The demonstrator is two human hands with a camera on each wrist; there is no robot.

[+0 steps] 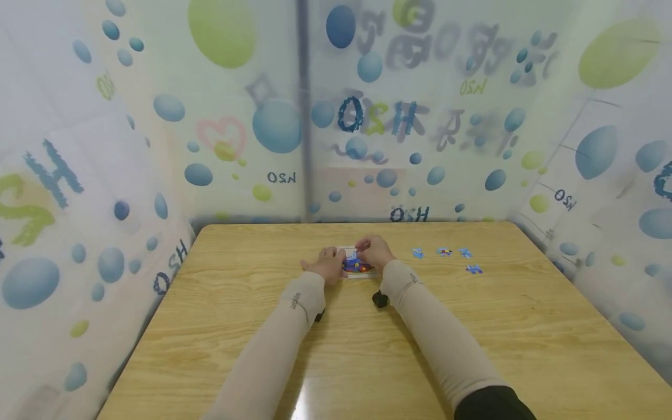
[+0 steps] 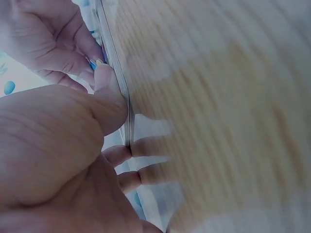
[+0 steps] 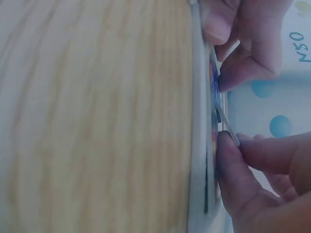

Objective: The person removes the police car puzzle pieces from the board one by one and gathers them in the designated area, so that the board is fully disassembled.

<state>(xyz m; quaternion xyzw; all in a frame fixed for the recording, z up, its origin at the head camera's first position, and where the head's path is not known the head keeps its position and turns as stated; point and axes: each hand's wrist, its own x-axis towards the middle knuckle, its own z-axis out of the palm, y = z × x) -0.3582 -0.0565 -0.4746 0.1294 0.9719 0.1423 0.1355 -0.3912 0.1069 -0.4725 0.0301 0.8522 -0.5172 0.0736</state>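
A small jigsaw puzzle board (image 1: 361, 276) with a white rim and a colourful, mostly blue picture lies on the table. My left hand (image 1: 328, 266) holds it by the left side, with the thumb (image 2: 109, 97) against the near edge and bent fingers at the picture. Over the board's right part is my right hand (image 1: 375, 252). Between its thumb and forefinger it pinches a thin puzzle piece (image 3: 230, 128), tilted, with its lower edge right at the picture. The right hand hides part of the picture in the head view.
Several loose blue puzzle pieces (image 1: 474, 269) lie on the wooden table (image 1: 346, 356) to the right of the board. Behind the table hangs a pale curtain (image 1: 357, 192) with blue and green spots, and similar sheets stand at both sides.
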